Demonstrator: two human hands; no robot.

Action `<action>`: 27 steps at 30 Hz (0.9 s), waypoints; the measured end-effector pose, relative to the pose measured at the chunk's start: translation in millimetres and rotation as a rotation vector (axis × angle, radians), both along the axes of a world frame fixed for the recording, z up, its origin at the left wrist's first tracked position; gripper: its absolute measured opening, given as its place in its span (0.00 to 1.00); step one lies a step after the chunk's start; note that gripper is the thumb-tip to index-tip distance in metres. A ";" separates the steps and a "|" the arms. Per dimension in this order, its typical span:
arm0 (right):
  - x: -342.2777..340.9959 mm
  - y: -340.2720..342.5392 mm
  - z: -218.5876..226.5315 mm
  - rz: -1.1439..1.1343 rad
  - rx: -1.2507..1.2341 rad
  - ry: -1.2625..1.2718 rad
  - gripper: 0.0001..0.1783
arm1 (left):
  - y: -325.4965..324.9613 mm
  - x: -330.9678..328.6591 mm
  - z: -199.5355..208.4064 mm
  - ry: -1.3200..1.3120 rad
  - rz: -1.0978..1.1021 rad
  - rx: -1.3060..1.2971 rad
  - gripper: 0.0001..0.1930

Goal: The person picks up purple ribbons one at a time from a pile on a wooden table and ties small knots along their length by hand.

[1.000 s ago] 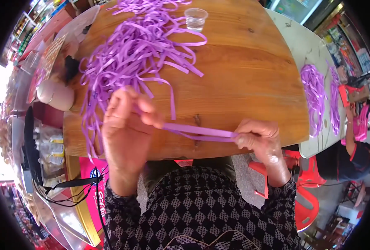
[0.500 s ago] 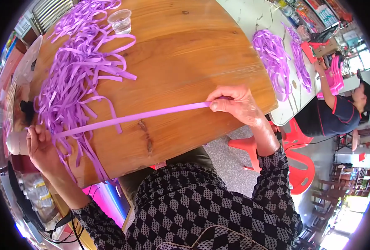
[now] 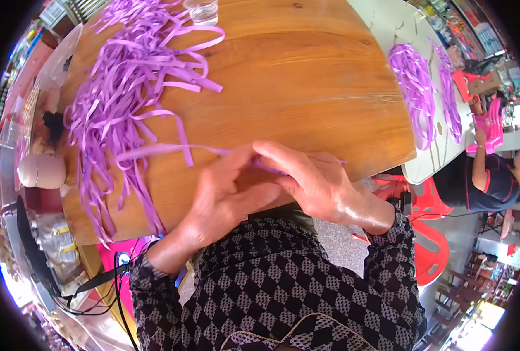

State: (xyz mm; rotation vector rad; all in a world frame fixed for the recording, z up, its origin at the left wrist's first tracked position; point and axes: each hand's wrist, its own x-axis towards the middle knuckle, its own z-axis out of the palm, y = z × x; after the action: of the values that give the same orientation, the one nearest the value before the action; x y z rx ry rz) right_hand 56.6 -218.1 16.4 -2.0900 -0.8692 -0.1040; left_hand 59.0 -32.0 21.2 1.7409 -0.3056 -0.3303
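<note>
Ribbons, a big purple pile (image 3: 125,88), lie on the left of the wooden table (image 3: 307,88), so lots look left to do. One purple strip (image 3: 166,150) runs right to the left hand (image 3: 228,193) and right hand (image 3: 310,181), which touch and pinch it together at the table's near edge.

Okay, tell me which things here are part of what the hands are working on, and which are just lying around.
In hand:
left hand
right hand
purple strip pinched between them
heap of purple strips
wooden table

Lying about:
clear plastic cup
purple bundles on the neighbouring white table
red plastic chair
</note>
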 end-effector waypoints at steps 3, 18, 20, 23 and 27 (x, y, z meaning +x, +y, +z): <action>-1.6 2.1 12.1 0.066 0.145 0.139 0.40 | -8.3 1.8 0.7 0.561 -0.066 -0.541 0.15; -7.2 -11.5 9.9 -0.010 0.108 0.560 0.39 | 26.1 4.0 5.5 0.301 0.155 -0.190 0.10; -10.3 -4.4 3.0 -0.022 0.111 0.404 0.39 | 17.1 4.4 8.6 -0.033 0.124 -0.097 0.14; -10.7 4.8 8.7 0.014 0.102 0.244 0.39 | 3.9 3.3 13.1 -0.536 0.077 0.048 0.19; -8.8 7.2 17.0 0.058 0.042 0.302 0.36 | -3.9 -3.1 11.4 0.562 -0.110 -0.567 0.19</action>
State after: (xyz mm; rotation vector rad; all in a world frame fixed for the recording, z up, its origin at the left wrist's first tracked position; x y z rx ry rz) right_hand 47.8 -210.9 33.4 -1.9744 -0.7351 0.2181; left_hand 55.8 -35.9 32.7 1.0232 -0.0692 -0.7187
